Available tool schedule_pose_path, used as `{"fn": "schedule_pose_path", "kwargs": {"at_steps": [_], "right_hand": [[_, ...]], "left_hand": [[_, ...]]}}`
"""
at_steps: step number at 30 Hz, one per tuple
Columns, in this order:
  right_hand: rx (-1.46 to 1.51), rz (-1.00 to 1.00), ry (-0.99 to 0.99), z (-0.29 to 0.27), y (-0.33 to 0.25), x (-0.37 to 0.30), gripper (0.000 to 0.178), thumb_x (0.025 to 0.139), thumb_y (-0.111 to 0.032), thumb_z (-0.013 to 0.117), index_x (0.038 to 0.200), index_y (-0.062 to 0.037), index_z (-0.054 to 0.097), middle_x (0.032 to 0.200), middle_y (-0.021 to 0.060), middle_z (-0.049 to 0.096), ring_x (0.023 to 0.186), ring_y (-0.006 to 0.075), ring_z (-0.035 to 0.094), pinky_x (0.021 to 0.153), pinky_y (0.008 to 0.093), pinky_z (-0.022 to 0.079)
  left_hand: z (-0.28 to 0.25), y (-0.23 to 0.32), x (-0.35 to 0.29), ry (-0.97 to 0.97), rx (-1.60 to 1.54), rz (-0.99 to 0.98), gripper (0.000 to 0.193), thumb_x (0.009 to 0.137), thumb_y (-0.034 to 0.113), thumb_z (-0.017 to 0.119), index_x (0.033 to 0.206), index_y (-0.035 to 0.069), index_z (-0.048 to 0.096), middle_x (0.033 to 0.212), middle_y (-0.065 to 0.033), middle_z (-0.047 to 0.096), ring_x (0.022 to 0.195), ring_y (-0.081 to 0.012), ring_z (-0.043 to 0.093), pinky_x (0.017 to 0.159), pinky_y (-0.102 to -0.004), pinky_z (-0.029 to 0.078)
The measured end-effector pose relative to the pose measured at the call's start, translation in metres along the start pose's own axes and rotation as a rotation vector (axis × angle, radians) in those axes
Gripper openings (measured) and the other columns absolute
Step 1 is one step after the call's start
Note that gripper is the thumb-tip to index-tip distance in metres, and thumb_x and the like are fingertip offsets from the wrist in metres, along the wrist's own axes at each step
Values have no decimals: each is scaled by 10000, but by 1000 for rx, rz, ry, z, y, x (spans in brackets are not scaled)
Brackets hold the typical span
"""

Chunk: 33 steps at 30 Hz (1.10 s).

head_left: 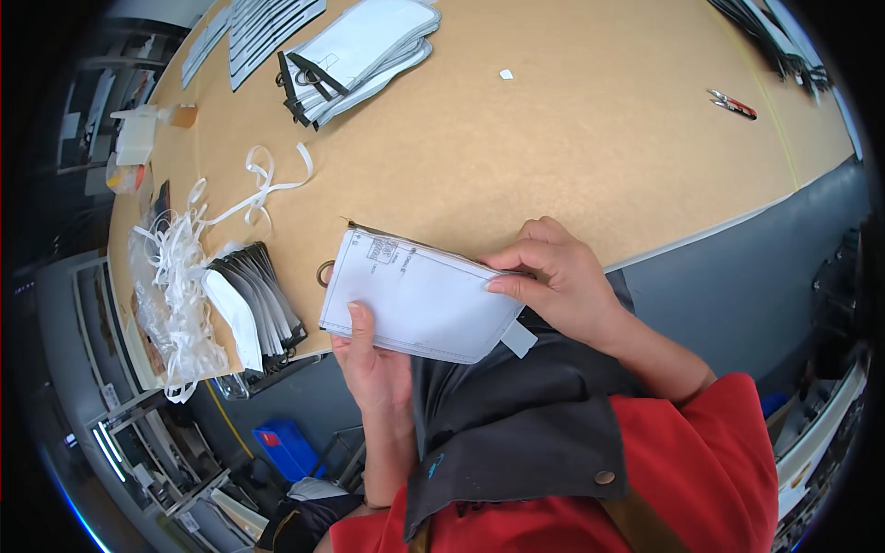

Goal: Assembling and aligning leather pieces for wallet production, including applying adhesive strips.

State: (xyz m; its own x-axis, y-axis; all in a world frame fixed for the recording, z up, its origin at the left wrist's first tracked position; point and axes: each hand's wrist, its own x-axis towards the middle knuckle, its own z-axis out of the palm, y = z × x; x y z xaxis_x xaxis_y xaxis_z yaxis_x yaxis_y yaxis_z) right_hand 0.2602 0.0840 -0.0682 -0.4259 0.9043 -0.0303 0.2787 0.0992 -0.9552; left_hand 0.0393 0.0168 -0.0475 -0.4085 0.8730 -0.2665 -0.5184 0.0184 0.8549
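A flat white pouch panel [424, 300] with printed lines, a dark top edge and a brass-coloured ring [324, 273] at its left side is held over the near table edge. My left hand [371, 364] grips its lower left, the thumb lying on the white face and the fingers hidden behind. At the upper right corner, my right hand [558, 281] pinches the panel's edge between thumb and fingers. A small pale tab [519, 340] sticks out at the lower right of the panel, above my dark apron.
Left of the panel stand a row of similar dark-edged panels [253, 309] and a tangle of white ribbon [180, 295]. Farther back lies a stack of white panels [364, 60]. Red-handled thread snips [734, 104] rest at the far right of the table [590, 157].
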Motion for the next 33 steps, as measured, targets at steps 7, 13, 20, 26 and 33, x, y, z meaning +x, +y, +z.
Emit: {"fn": "schedule_pose_path", "kwargs": {"at_steps": [7, 13, 20, 26, 33], "right_hand": [[-116, -215, 240, 4, -11, 6, 191, 808, -101, 773, 997, -82, 758, 871, 17, 599, 867, 198, 550, 774, 314, 443], [-294, -560, 180, 11, -14, 18, 461, 771, -146, 804, 1215, -101, 689, 1191, 65, 601, 1007, 223, 570, 858, 339, 449], [547, 169, -200, -6, -25, 35, 645, 774, -155, 836, 1349, -45, 565, 1162, 89, 668, 1096, 198, 610, 966, 340, 489], [788, 287, -215, 7, -13, 29, 425, 904, -103, 714, 1276, 44, 570, 1183, 119, 667, 1054, 176, 647, 915, 323, 527], [939, 345, -38, 3, 3, 21, 423, 926, -130, 699, 1282, 43, 548, 1207, 144, 656, 1110, 203, 636, 945, 358, 519]], "left_hand": [[1, -3, -5, 1, 15, -40, 486, 1003, 141, 585, 1439, 13, 412, 1364, -132, 558, 1238, -227, 564, 1059, -402, 458], [16, 1, -11, -99, 46, -47, 473, 992, 90, 577, 1421, 5, 396, 1352, -138, 548, 1251, -228, 542, 1067, -392, 435], [36, 34, 12, -319, 144, -201, 489, 977, 66, 581, 1427, -27, 413, 1339, -144, 557, 1211, -195, 557, 1038, -354, 456], [41, 31, 32, -329, 290, -244, 544, 919, 48, 688, 1406, -48, 466, 1269, -125, 625, 1122, -166, 617, 954, -305, 515], [18, 12, 6, -300, 353, -163, 425, 918, 2, 678, 1324, -62, 569, 1163, -118, 688, 1008, -130, 659, 888, -264, 538]]}}
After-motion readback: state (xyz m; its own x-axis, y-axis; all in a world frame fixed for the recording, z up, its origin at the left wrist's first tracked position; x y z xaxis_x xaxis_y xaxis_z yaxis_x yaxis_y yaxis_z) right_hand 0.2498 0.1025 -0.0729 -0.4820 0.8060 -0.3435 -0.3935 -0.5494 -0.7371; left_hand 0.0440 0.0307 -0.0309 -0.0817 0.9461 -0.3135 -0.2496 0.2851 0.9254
